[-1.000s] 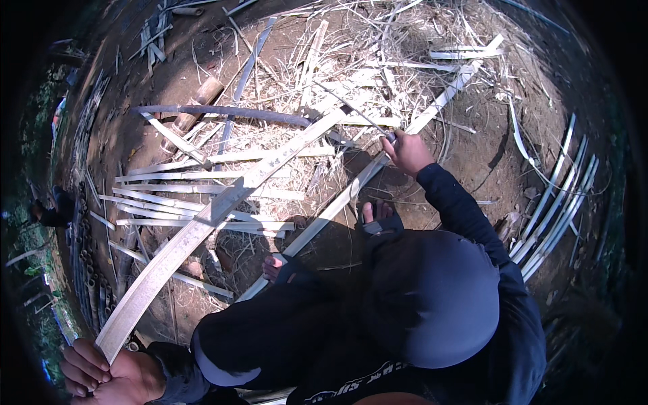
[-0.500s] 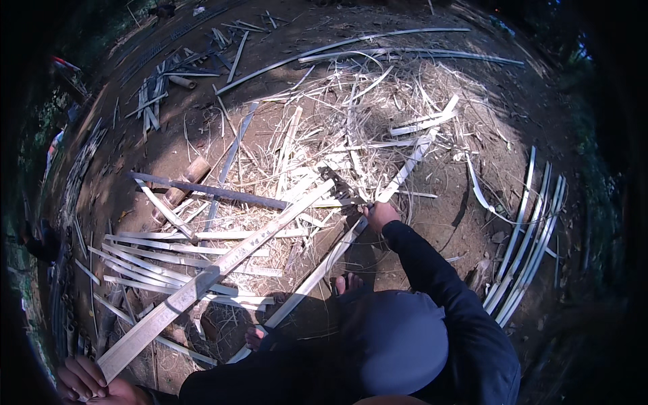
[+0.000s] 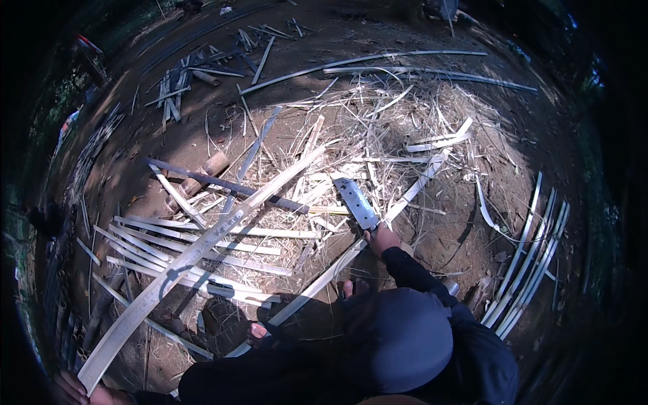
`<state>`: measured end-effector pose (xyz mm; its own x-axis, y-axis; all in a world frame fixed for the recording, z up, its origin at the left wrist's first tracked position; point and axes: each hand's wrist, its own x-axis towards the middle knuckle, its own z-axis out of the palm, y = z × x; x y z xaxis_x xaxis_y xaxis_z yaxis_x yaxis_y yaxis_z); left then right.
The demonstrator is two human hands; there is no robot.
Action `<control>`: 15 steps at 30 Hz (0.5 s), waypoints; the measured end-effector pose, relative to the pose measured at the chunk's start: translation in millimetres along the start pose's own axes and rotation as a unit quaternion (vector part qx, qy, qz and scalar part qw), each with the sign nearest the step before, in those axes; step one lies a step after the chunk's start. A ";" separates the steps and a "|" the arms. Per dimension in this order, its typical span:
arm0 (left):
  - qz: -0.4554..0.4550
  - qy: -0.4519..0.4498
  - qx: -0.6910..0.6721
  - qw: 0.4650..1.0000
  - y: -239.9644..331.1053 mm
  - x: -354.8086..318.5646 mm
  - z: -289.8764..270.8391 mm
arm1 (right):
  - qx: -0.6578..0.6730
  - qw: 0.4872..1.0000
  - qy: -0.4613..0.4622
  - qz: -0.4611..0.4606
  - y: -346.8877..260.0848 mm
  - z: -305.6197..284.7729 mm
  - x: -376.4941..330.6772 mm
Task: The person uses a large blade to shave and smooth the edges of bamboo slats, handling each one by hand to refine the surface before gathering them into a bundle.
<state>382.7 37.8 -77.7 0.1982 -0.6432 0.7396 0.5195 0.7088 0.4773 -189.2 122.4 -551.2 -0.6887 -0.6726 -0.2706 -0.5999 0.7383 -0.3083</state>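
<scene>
A: Where are the hands?
B: Well apart. The left hand point(image 3: 81, 390), lower left of the frame, is closed around the near end of the wide strip point(image 3: 202, 246). The right hand point(image 3: 383, 239), right of centre, grips the knife point(image 3: 356, 202) by its handle.
A: And the wide strip itself?
B: It slants from the lower left corner up to the centre, passing over the pile point(image 3: 283, 234) of narrower strips.
A: Is the blade on it?
B: No, the blade shows just beside its far end, with a gap between.
A: How much looks done?
B: Plenty, I'd judge: narrow strips lie in that pile at mid-left and in a bundle point(image 3: 501, 316) at the right, with shavings point(image 3: 354, 128) strewn across the upper middle.
A: And left?
B: The wide strip looks unsplit, so I'd count it as unfinished. Whether any more remain, I can't tell.
</scene>
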 end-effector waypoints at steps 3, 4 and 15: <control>-0.016 0.021 0.048 0.999 -18.0 -6.2 -31.2 | -0.037 0.998 0.049 -0.025 -17.6 -1.3 -3.9; 0.003 0.070 0.078 0.994 -28.9 -10.8 -38.4 | -0.025 0.992 0.099 -0.079 -32.5 -5.2 -6.8; -0.196 0.464 -0.003 0.864 -153.9 -121.7 -106.4 | 0.779 0.600 -0.183 0.002 -161.3 -106.3 -3.2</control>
<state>367.1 -23.9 -291.6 0.5857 -0.7907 -0.1782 0.7015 0.3843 0.6002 -133.6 10.8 -403.7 -0.3826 -0.8476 -0.3677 0.7053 -0.0109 -0.7088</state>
